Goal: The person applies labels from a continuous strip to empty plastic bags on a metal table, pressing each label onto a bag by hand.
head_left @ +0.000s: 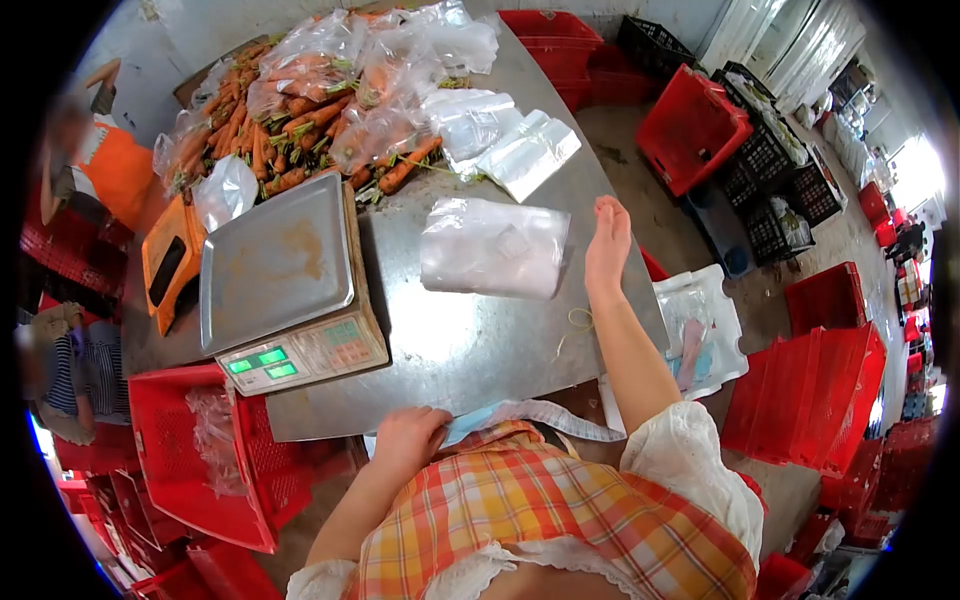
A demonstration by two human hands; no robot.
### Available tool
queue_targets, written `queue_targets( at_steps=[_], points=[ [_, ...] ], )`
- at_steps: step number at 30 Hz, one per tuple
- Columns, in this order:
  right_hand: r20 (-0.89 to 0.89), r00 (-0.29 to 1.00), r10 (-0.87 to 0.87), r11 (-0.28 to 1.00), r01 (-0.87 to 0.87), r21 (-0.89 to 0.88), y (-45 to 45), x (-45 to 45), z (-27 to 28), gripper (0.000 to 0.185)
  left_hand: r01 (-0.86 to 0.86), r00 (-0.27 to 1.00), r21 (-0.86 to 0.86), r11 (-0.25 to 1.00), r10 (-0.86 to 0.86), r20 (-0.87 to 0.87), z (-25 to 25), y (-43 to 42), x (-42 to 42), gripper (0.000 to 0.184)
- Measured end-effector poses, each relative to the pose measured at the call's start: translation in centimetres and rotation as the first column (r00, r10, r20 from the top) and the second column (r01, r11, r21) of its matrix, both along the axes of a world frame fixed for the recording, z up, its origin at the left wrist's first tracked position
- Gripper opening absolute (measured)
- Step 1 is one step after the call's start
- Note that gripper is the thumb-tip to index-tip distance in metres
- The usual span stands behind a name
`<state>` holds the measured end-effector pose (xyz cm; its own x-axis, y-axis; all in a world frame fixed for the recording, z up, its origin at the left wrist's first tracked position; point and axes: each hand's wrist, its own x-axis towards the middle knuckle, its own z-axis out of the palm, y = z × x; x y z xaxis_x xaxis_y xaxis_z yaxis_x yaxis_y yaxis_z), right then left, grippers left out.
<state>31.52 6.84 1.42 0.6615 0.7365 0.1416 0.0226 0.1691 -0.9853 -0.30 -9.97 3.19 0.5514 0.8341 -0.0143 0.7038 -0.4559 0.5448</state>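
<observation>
My right hand (608, 246) is held over the right edge of the metal table (430, 345), fingers stretched out, holding nothing. Just left of it lies a stack of clear plastic bags (496, 247). My left hand (410, 436) rests at the table's front edge beside a pale blue and white strip (490, 417); its fingers are curled, and what they hold, if anything, is hidden. On the left stands a scale (280, 270) with an empty metal pan and green lit digits. Behind it, loose and bagged carrots (300, 120) form a heap, with more flat bags (525, 155) at its right.
An orange device (172, 262) stands left of the scale. A red crate (200, 450) is below the table at the left. White foam trays (715, 330) and stacked red crates (805, 400) are at the right. Two people (120, 175) are at the left.
</observation>
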Motion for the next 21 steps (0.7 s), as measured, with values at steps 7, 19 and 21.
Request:
queue_targets(
  at_steps=[7, 19, 21],
  points=[
    [0.629, 0.620, 0.469, 0.861, -0.160, -0.484, 1.1, -1.4, -4.1, 0.075, 0.037, 0.999, -0.008, 0.999, -0.037, -0.032, -0.9, -0.2, -0.7, 0.010],
    [0.463, 0.582, 0.669, 0.629, -0.111, -0.770, 6.1, 0.5, -5.9, 0.097, 0.042, 0.999, -0.065, 0.997, -0.042, -0.003, -0.4, -0.7, -1.1, 0.011],
    [0.473, 0.578, 0.665, 0.635, -0.103, -0.766, 6.6, 0.9, -6.1, 0.093, 0.053, 0.999, -0.053, 0.997, -0.053, 0.015, -0.4, -0.5, -1.1, 0.011]
  ],
)
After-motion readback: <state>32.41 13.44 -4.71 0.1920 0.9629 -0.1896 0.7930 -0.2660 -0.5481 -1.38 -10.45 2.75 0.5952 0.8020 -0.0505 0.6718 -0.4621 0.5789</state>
